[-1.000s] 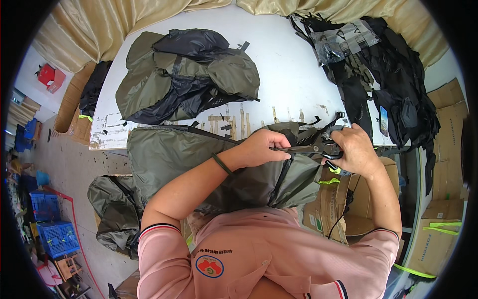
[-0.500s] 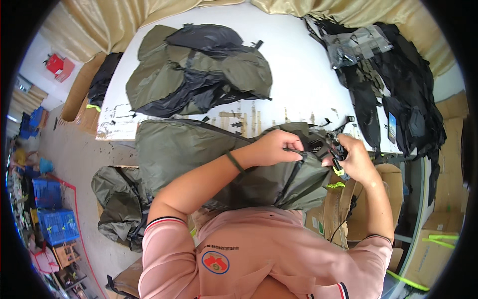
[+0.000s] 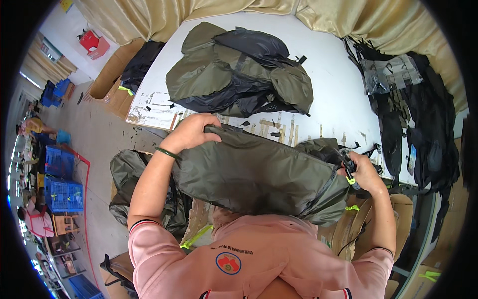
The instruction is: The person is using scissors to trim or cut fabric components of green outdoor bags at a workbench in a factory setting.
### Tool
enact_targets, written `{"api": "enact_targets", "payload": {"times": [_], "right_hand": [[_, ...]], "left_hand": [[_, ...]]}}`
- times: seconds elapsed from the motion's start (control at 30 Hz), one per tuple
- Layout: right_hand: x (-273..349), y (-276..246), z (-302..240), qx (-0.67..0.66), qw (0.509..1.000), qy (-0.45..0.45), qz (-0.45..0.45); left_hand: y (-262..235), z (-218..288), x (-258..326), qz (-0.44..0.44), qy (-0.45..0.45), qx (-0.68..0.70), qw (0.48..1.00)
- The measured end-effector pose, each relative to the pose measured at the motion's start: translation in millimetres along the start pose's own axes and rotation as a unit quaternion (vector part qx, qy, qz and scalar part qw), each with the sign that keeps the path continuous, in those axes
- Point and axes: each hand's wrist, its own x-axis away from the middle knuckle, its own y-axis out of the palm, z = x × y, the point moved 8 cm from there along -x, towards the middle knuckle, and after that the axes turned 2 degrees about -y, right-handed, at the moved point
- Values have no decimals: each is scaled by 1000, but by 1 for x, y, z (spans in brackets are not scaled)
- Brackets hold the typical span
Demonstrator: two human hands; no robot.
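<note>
An olive-green fabric bag [image 3: 259, 169] stretches across my lap along the table's front edge, its dark seam running over the top. My left hand [image 3: 195, 130] is closed on the upper left edge of this bag, thumb on the near side. Close to the bag's right end, my right hand [image 3: 366, 172] grips a black-handled hand tool [image 3: 348, 164] with a yellow-green band. The tool's exact kind is hard to make out. Several olive and black fabric pieces [image 3: 239, 74] lie heaped on the white table beyond.
Black straps and padded parts [image 3: 423, 119] hang over the right end of the white table [image 3: 333, 99]. Another olive bag [image 3: 127, 174] rests at lower left. Cardboard boxes [image 3: 398, 214] stand at right, and blue crates [image 3: 63, 194] line the far left.
My left hand has moved left from the bag's right part to its upper left edge. My right hand still holds the tool, now slightly lower. The view has shifted left.
</note>
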Motion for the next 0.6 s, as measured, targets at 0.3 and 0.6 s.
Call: {"api": "enact_targets", "payload": {"times": [0.3, 0.6], "right_hand": [[-74, 49, -117, 256, 948, -186, -33], [-108, 103, -134, 254, 945, -172, -114]], "left_hand": [[-7, 14, 27, 79, 61, 13, 995], [-13, 17, 44, 128, 109, -4, 986]]}}
